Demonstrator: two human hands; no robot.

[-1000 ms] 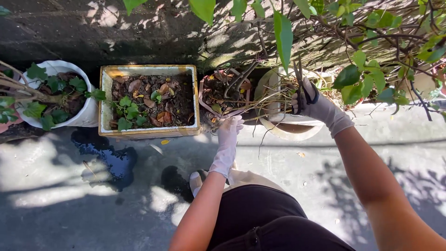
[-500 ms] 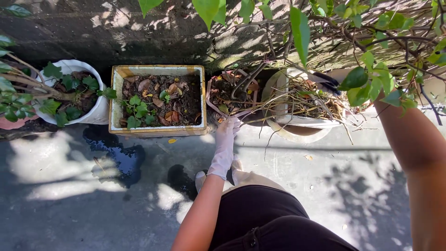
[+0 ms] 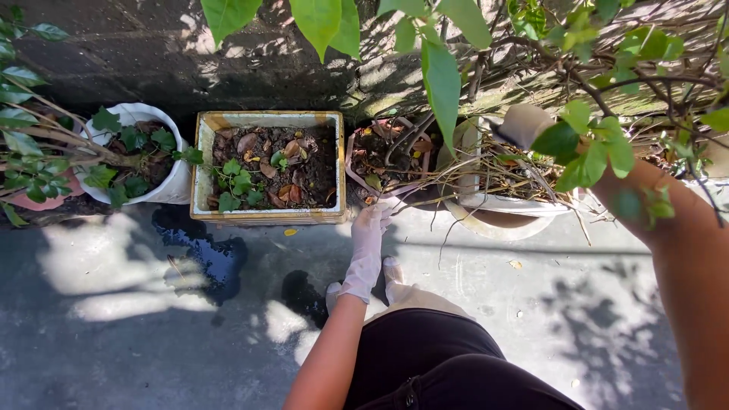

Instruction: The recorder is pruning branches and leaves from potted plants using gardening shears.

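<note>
The right hand (image 3: 524, 124) has moved deeper into the leaves (grip hidden); the left hand (image 3: 373, 220) clasps dry stems (image 3: 456, 176) beside the white pot (image 3: 497, 203).

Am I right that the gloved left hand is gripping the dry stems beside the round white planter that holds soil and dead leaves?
Not quite: the planter with soil and dead leaves is rectangular, with a yellowish rim, as the head view shows. The gloved left hand does grip the dry stems beside it.

Bare concrete floor (image 3: 129, 334) open; dry twigs (image 3: 493, 171), leafy branches (image 3: 592, 144) crowd round pot (image 3: 497, 216).
</note>
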